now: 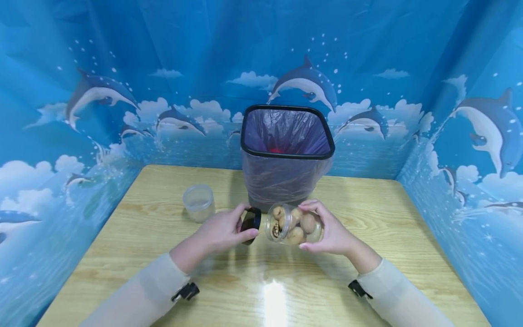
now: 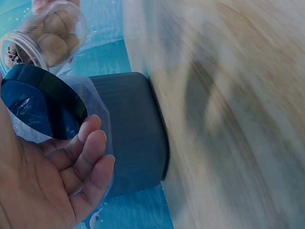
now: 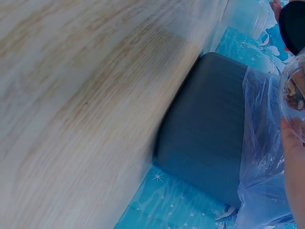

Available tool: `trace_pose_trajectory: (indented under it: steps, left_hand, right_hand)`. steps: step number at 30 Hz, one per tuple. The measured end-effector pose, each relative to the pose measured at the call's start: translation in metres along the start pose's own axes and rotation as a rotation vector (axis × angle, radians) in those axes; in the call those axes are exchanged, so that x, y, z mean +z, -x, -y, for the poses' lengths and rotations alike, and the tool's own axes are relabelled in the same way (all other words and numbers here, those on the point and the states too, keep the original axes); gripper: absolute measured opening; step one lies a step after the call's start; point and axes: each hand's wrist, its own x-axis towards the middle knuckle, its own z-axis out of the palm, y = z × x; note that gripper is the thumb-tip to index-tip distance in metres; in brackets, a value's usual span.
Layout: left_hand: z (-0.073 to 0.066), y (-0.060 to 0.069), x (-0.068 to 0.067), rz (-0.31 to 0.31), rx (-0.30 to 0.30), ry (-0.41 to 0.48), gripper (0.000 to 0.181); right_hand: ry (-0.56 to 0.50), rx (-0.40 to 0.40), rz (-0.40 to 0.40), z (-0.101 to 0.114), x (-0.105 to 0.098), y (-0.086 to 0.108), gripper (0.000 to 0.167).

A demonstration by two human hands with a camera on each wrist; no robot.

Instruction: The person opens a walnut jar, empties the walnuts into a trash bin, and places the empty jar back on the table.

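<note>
In the head view my left hand [image 1: 222, 230] pinches a black round lid [image 1: 252, 220] by its rim, held on edge above the table. The lid's hollow side shows in part in the left wrist view. My right hand [image 1: 333, 231] grips a clear jar [image 1: 282, 234] around its base end. That jar lies tilted on its side in the air, its uncovered mouth towards the lid, a small gap between them. Several walnuts [image 1: 308, 223] are inside, with one cracked piece [image 1: 276, 229] near the mouth.
A trash bin [image 1: 288, 157] lined with a purplish bag stands behind the hands. Left of it a clear container [image 1: 199, 202] sits on the wooden table [image 1: 159, 218]. Blue dolphin-print curtain [image 1: 196, 54] surrounds the back and sides.
</note>
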Motion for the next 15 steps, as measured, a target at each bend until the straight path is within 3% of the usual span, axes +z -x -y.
trace_pose_trajectory:
  steps: [7,15]
  left_hand:
    - [0.008,0.007,0.002,0.028,-0.035,0.002,0.085]
    - [0.020,0.013,0.009,-0.010,-0.009,-0.075,0.094]
  right_hand:
    - [0.010,0.054,-0.010,0.003,-0.004,0.002,0.087]
    - [0.018,0.041,-0.028,0.005,-0.010,0.003,0.089]
